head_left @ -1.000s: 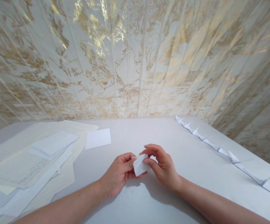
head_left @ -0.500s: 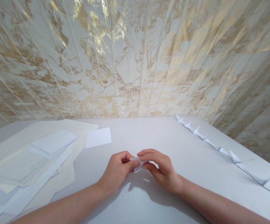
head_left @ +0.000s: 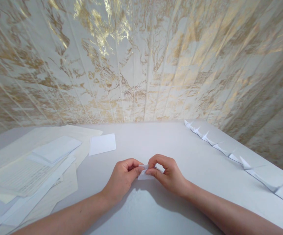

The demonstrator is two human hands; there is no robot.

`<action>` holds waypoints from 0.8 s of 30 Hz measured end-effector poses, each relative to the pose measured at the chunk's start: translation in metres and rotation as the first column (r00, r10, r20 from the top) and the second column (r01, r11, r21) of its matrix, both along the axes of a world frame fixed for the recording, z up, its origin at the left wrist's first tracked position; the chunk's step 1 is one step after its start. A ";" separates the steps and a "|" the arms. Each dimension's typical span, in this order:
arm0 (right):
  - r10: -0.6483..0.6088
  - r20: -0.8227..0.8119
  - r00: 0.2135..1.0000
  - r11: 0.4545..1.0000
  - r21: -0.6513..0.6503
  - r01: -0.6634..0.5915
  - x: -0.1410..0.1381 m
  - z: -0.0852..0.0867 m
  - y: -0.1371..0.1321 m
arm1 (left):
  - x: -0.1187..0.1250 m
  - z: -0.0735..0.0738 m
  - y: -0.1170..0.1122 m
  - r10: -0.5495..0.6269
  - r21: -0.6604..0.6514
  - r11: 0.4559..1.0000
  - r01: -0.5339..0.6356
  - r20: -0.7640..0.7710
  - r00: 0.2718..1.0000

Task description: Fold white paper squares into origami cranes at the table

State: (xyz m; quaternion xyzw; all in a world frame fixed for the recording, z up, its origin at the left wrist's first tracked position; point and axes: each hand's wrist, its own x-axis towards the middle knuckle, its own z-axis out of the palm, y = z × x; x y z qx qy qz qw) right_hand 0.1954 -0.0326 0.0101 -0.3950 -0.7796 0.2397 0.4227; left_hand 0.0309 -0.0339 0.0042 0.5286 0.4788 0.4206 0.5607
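A small piece of folded white paper (head_left: 145, 175) is held between my two hands, just above the table near its middle. My left hand (head_left: 124, 176) pinches its left end between thumb and fingers. At the right end, the thumb and index finger of my right hand (head_left: 169, 173) are closed on the paper. The fingers cover part of it, so its full fold shape is hidden. Beyond my left hand, a flat white paper sheet (head_left: 102, 144) lies on the table.
Loose sheets and folded papers (head_left: 31, 173) overlap on the left, some with printed text. Along the right edge of the white table (head_left: 141, 215) runs a row of several folded paper figures (head_left: 246, 164). A wall with gold patterns (head_left: 131, 65) stands behind.
My right thumb and index finger have closed on the folded paper, which now lies flatter between the hands. My left hand keeps its pinch in nearly the same place.
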 end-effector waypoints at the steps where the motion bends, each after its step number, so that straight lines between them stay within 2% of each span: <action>1: -0.014 0.002 1.000 1.000 0.001 0.014 0.000 0.000 0.000 | 0.000 0.000 0.000 -0.011 -0.005 1.000 0.012 0.011 1.000; 9: -0.091 0.041 0.995 0.995 0.031 0.090 -0.001 0.000 -0.001 | 0.000 0.001 -0.003 -0.094 -0.075 0.991 0.109 0.181 0.979; 12: -0.110 0.046 0.993 0.993 0.052 0.107 -0.002 0.000 -0.001 | 0.002 0.004 -0.004 -0.074 -0.080 0.993 0.087 0.153 0.985; 18: -0.110 0.033 0.993 0.988 0.109 0.106 -0.004 0.000 -0.003 | 0.007 0.005 -0.003 -0.024 0.007 1.000 0.024 0.063 0.998; 24: -0.153 -0.002 0.988 0.985 0.079 0.153 -0.005 -0.003 -0.003 | 0.005 0.003 -0.002 -0.022 0.039 0.999 0.020 0.030 0.999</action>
